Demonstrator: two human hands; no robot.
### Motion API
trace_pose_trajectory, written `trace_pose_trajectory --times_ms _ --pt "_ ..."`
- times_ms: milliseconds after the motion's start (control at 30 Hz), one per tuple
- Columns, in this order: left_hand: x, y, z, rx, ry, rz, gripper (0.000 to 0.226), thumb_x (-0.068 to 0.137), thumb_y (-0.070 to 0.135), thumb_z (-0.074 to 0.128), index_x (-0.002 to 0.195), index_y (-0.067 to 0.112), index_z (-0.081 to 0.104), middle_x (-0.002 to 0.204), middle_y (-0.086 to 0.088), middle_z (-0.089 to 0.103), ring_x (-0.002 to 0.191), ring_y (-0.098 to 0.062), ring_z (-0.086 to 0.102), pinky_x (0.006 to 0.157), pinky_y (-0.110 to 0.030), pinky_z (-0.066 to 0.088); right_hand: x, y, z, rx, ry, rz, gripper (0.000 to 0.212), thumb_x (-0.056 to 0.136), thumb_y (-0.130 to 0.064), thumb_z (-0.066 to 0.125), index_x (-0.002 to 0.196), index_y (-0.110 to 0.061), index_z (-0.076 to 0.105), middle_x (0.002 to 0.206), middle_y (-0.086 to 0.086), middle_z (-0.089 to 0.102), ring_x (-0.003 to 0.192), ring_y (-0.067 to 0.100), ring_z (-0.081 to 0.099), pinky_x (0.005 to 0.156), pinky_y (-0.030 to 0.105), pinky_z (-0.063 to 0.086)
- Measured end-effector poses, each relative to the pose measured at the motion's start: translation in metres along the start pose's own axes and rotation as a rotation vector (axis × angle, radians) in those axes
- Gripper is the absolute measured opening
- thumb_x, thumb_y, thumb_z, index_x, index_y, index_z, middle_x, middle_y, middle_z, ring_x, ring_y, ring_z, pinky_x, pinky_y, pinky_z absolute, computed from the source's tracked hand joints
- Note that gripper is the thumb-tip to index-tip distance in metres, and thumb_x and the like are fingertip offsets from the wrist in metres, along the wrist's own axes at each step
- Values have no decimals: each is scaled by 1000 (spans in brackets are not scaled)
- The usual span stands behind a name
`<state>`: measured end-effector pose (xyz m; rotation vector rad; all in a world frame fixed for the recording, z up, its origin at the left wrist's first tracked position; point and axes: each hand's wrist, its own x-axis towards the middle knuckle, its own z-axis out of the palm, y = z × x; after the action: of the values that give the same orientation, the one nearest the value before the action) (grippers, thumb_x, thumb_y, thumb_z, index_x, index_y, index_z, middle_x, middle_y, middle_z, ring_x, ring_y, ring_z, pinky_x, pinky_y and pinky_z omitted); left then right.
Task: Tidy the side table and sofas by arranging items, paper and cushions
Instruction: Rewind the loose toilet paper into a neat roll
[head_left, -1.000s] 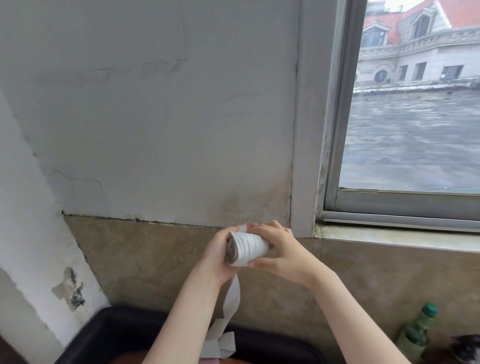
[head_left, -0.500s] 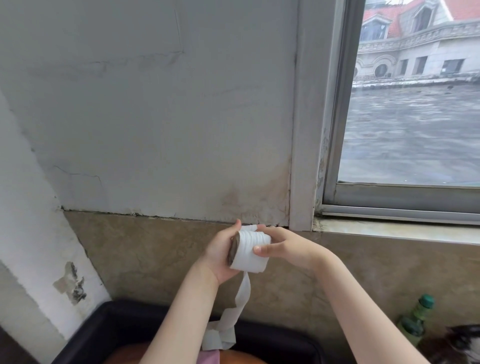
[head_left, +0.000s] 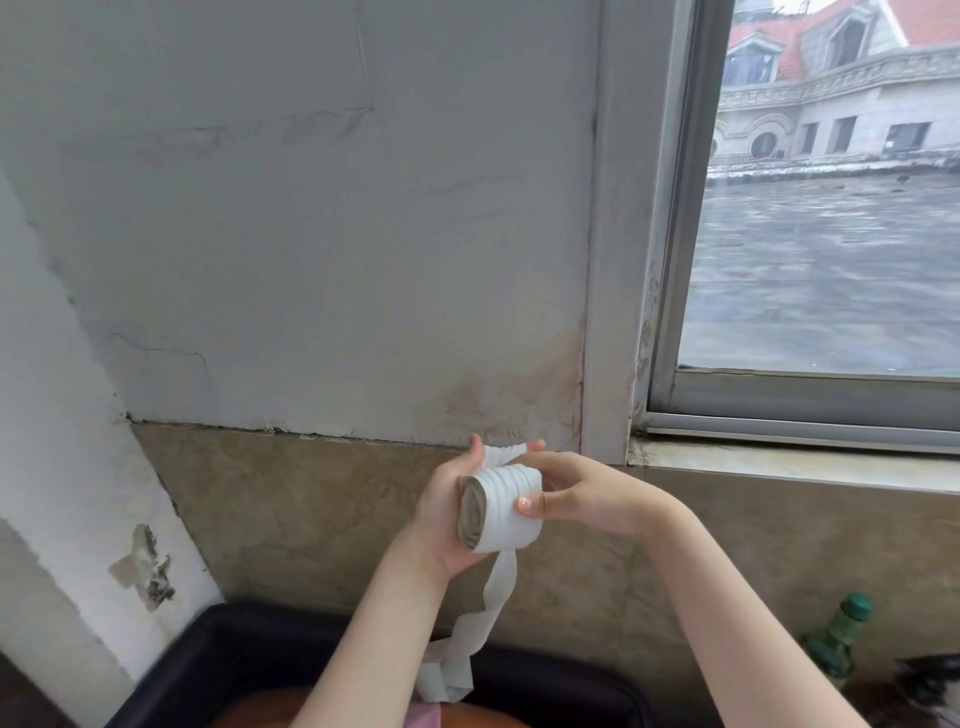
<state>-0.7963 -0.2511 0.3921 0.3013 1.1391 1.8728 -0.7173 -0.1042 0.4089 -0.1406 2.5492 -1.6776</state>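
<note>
Both hands on one paper roll (head_left: 506, 506): left hand (head_left: 449, 512) cups its brown-cored end, right hand (head_left: 574, 496) pinches the wrap. A loose strip (head_left: 485, 608) trails below the grip toward the dark sofa (head_left: 249, 654).

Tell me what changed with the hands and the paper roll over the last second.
The right hand shifted its grip: from wrapping over the top of the paper roll, it now pinches the roll's side with its thumb while its fingers draw the strip across the top. The loose tail hangs shorter. The left hand went on cupping the roll's end, in front of the wall.
</note>
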Motion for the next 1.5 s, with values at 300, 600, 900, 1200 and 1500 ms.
trace_pose_trajectory --times_ms 300,600,900,1200,1500 --pt "-1 -2 7 -175 -50 158 39 80 24 40 80 3 73 77 -16 68 67 -25 67 69 -35 49 6 6 20 -253 531 -273 22 83 -34 65 103 -30 56 104 -20 57 102 2 52 92 39 46" --pt "3 -11 13 -296 77 118 49 93 42 42 92 1 69 88 -17 67 78 -28 65 65 -33 53 12 17 38 -460 608 -385 51 89 -42 30 123 -20 60 115 -22 45 109 -8 37 95 27 27" --pt "2 -10 13 -296 178 160 41 86 41 53 98 3 64 80 -13 68 73 -24 67 65 -31 51 10 28 44 -441 573 -395 52 82 -37 58 131 -22 52 130 -17 43 126 8 40 106 35 34" --pt "1 -6 3 -122 125 25 32 94 20 37 93 -1 62 82 -18 65 81 -30 59 71 -38 47 0 28 36 -462 542 -295 51 69 -16 72 114 -25 51 108 -27 50 108 -20 32 96 28 31" --pt "-1 6 -4 186 26 -93 52 98 42 38 112 -1 63 96 -20 67 83 -29 66 68 -34 55 -8 11 25 -166 204 -196 44 67 -26 73 109 -26 63 109 -7 55 98 5 57 82 22 50"
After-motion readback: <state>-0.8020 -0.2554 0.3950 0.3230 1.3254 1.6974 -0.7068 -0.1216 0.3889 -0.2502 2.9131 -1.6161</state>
